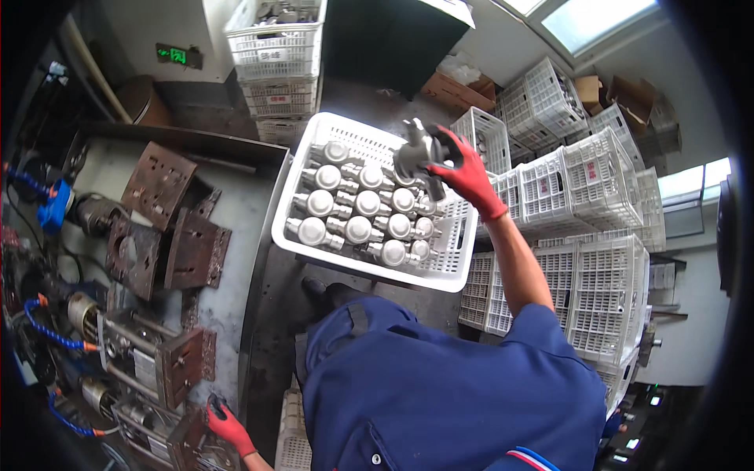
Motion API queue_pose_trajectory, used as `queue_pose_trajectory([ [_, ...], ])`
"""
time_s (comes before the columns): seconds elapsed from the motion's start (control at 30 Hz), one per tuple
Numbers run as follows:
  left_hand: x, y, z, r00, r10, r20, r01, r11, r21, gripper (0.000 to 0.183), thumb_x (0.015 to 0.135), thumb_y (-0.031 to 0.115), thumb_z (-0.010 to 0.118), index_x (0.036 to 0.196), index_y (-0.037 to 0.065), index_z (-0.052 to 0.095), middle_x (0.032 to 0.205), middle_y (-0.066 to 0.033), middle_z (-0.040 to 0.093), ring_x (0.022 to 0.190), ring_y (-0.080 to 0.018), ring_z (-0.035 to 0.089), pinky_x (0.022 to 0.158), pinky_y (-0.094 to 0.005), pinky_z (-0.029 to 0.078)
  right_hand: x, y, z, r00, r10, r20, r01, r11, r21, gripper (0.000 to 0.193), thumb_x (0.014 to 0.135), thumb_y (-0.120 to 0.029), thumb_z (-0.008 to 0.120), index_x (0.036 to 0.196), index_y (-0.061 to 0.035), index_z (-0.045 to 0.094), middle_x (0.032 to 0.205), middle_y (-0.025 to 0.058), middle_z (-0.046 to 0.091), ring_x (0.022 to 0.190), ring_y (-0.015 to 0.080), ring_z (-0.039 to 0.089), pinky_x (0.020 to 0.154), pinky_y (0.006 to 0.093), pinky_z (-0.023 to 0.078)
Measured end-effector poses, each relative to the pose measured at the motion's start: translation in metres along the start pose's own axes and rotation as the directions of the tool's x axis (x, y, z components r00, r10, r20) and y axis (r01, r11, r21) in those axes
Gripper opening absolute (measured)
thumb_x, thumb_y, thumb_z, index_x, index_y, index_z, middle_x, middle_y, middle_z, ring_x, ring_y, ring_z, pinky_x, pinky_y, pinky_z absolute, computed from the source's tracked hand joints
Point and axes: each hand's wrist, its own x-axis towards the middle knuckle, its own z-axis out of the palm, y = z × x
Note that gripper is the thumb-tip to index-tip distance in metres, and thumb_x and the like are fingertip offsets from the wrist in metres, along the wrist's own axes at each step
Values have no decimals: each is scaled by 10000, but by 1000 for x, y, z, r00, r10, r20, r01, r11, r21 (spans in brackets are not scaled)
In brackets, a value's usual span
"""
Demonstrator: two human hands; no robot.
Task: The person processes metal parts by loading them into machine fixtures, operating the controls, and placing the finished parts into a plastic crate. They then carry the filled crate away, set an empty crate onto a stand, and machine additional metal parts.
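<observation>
My right hand (pixel 465 174), in a red glove with a black palm, is closed around a grey metal valve body (pixel 415 155) with stubby pipe ends. It holds the piece above the far right part of a white plastic crate (pixel 369 276). Inside the crate, several similar valve bodies (pixel 359 228) with round caps lie in rows. At the lower left, my left hand (pixel 226 425), gloved the same way, is beside a machine fixture with a rusty plate (pixel 188 367). Its fingers look curled; what they hold, if anything, is hidden.
A metal-edged bench (pixel 263 184) with rusty steel plates (pixel 161 184), machine spindles and blue coolant hoses (pixel 59 334) runs along the left. Stacked white crates (pixel 585 184) line the right side. Another crate stack (pixel 279 59) with metal parts stands at the back, near cardboard boxes (pixel 463 93).
</observation>
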Motion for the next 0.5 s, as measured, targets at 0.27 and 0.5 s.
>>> queue_pose_trajectory([
  [0.27,-7,-16,4,989,-141,33,136,982,128,397,921,166,650,1223,-86,600,1220,-258,632,1144,-396,588,1010,-464,441,-72,168,31,555,822,128,-785,467,409,790,776,-498,781,1302,9,481,1036,158,660,799,206,692,600,316,555],
  [0.5,0,-12,3,967,-234,98,215,961,174,444,933,178,639,1287,-80,568,1287,-252,600,1213,-380,556,1053,-447,418,-63,237,55,669,742,-45,-706,616,-350,914,862,-699,491,1385,50,445,1209,296,628,918,358,709,749,386,568],
])
